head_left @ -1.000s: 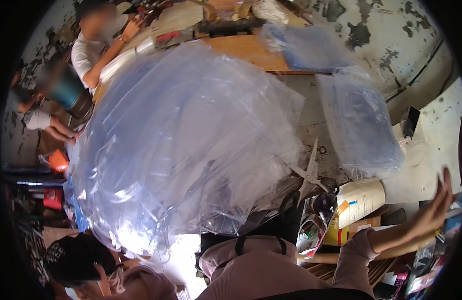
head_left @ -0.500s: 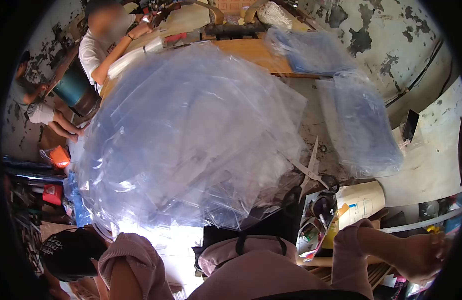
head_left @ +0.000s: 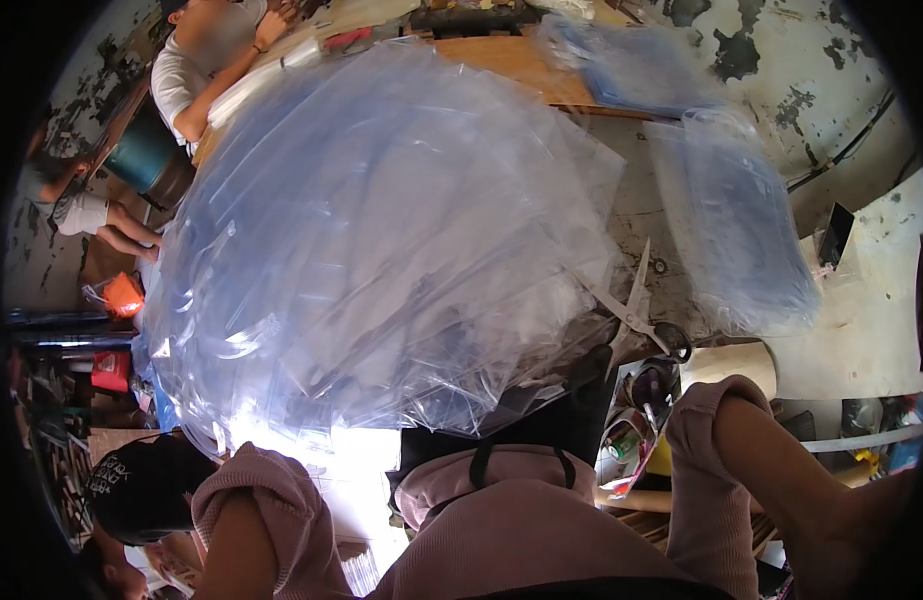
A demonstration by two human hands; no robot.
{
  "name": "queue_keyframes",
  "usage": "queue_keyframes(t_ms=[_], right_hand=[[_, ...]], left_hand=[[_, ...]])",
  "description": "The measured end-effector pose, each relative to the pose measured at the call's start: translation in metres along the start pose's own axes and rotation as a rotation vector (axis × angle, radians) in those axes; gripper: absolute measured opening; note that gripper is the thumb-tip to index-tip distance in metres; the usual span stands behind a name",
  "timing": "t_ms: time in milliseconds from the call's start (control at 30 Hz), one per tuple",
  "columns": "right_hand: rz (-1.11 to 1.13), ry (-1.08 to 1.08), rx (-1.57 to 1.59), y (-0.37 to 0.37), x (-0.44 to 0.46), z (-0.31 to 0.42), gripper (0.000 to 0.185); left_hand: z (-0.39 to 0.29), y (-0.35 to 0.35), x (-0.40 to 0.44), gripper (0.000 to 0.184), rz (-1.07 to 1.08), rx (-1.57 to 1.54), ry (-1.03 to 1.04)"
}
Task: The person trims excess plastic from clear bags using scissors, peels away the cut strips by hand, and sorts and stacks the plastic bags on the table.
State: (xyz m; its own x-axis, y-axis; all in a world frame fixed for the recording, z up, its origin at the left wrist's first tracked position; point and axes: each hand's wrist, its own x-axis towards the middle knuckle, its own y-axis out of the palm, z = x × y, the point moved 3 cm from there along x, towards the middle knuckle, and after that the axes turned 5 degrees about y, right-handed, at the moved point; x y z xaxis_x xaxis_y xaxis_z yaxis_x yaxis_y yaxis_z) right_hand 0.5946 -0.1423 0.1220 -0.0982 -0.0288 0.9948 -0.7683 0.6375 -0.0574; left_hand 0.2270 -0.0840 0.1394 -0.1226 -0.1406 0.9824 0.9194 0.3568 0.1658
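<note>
A broad, fanned pile of clear plastic sheets covers most of the table in front of me. Scissors with dark handles lie spread at the pile's right edge, apart from both my hands. My right arm reaches out to the lower right, and the hand fades into the dark edge of the picture, so its fingers are hidden. On the left my upper arm shows below a rolled pink sleeve, while my left hand is out of view.
Folded stacks of clear plastic lie to the right and far right. A phone stands beyond them. Below the scissors is a box of odds and ends. A person in a black cap is close on my left; two others sit farther back.
My view has shifted, so the table appears higher. My right arm has swung down, taking its hand into the dark edge. The scissors still lie by the pile.
</note>
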Motion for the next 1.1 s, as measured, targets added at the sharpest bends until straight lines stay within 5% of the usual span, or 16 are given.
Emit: queue_keyframes(t_ms=[167, 400, 567, 700, 767, 800, 867, 933, 1100], right_hand=[[-0.001, -0.012, -0.014, 0.005, -0.006, -0.004, 0.04], [-0.005, -0.006, -0.031, 0.016, -0.019, -0.013, 0.04], [0.011, 0.036, -0.079, 0.031, -0.026, -0.02, 0.04], [0.129, 0.197, -0.191, 0.064, -0.022, -0.032, 0.041], [0.207, 0.396, -0.277, 0.085, -0.04, -0.04, 0.041], [0.232, 0.534, -0.273, 0.095, -0.055, -0.05, 0.033], [0.339, 0.659, -0.357, 0.131, -0.093, -0.068, 0.027], [0.665, 0.709, -0.267, 0.161, -0.121, -0.082, 0.03], [0.947, 0.532, -0.105, 0.214, -0.162, -0.089, 0.033]], left_hand=[[0.005, 0.011, 0.0, 0.007, 0.251, 0.083, -0.1], [0.016, 0.03, -0.02, 0.014, 0.241, 0.154, -0.073], [0.019, 0.044, -0.025, 0.02, 0.15, 0.165, -0.019], [0.023, 0.067, -0.051, 0.034, -0.161, 0.292, 0.061], [0.03, 0.056, -0.071, 0.053, 0.156, 0.255, 0.052], [0.041, 0.054, -0.059, 0.065, 0.987, 0.306, -0.048], [0.038, 0.072, -0.119, 0.028, 0.723, 0.357, -0.48], [0.047, 0.079, -0.162, 0.053, 1.089, 0.371, -0.582], [0.058, 0.072, -0.212, 0.042, 1.162, 0.636, -0.602]])
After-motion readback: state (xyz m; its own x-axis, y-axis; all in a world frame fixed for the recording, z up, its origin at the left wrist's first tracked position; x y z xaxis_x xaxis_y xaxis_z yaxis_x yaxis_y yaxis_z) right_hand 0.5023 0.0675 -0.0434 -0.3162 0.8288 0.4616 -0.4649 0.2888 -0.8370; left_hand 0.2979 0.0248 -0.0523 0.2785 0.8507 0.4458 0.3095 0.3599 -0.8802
